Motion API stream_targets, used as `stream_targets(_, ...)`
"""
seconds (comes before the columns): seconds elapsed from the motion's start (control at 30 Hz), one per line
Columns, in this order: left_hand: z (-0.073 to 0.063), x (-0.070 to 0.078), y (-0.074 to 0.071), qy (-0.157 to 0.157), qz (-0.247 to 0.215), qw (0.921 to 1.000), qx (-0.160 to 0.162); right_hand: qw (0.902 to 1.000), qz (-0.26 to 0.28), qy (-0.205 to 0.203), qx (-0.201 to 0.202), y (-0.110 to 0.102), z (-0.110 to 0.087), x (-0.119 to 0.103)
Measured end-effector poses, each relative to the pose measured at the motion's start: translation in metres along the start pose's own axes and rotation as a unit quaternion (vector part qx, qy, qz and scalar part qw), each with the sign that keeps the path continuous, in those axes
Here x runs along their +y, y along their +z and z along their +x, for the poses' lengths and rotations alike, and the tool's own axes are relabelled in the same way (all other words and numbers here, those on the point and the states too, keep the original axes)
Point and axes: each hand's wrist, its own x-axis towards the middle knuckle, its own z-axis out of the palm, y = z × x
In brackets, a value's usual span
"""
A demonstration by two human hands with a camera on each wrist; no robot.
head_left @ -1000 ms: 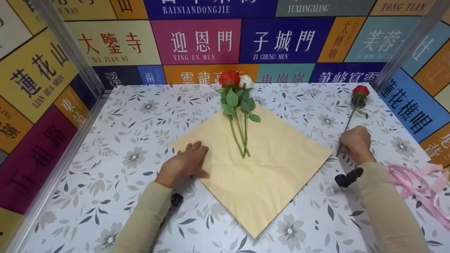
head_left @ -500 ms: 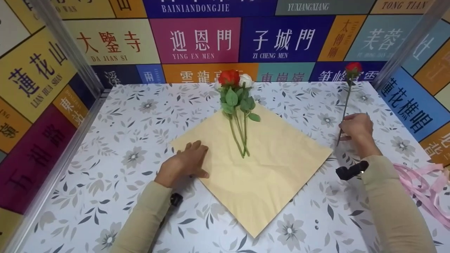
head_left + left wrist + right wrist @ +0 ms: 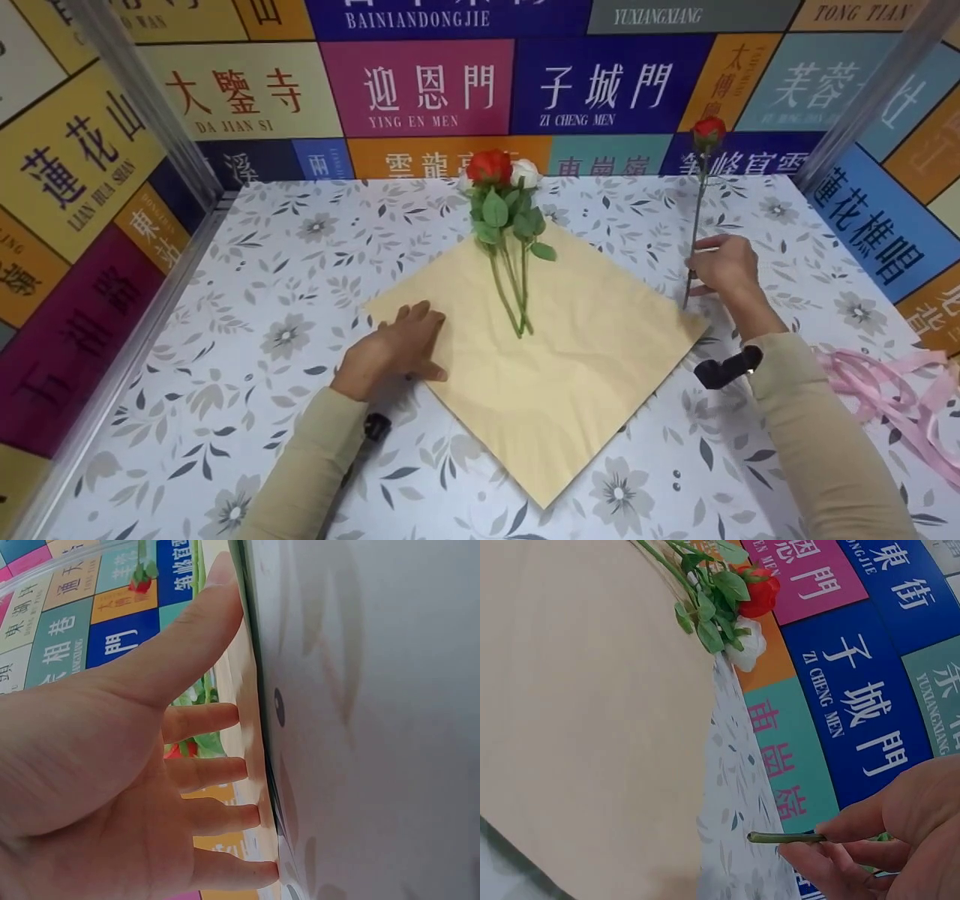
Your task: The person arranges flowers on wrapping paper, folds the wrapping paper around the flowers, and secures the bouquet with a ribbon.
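Note:
A single red rose [image 3: 709, 133] stands nearly upright in my right hand [image 3: 729, 264], which pinches its stem. In the right wrist view the cut stem end [image 3: 784, 838] pokes out past the thumb and fingertips. My left hand [image 3: 396, 341] rests on the left corner of a square of tan wrapping paper [image 3: 570, 390]; its fingers [image 3: 217, 769] are spread, fingertips on the paper. At the paper's far corner lie a red rose [image 3: 489, 168] and white roses [image 3: 524, 174], their green stems [image 3: 511, 292] crossing toward the paper's middle.
Pink ribbon [image 3: 900, 390] lies loosely heaped at the table's right edge. A white floral cloth [image 3: 285, 420] covers the table. Panels with printed signs [image 3: 420, 90] stand along the back and both sides.
My right hand has raised the single red rose off the table at the right and carried it left, to the paper's right corner. The left hand has stayed put.

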Motion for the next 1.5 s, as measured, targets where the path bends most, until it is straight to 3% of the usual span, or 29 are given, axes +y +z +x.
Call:
stream_targets(0.7,-0.001,0.001,0.000,-0.001,0.000,1.0000,0.003,0.9951,0.021,-0.053,-0.081,0.083,-0.034,-0.037)
stream_targets(1.1,0.001,0.002,-0.001,-0.001,0.029,0.9996,0.002,0.9904,0.028,-0.057,-0.122,0.128,-0.041,-0.051)
stream_targets(1.5,-0.001,0.000,0.000,0.003,0.006,1.0000,0.006,0.9913,-0.016,-0.060,-0.116,0.162,-0.042,-0.056)
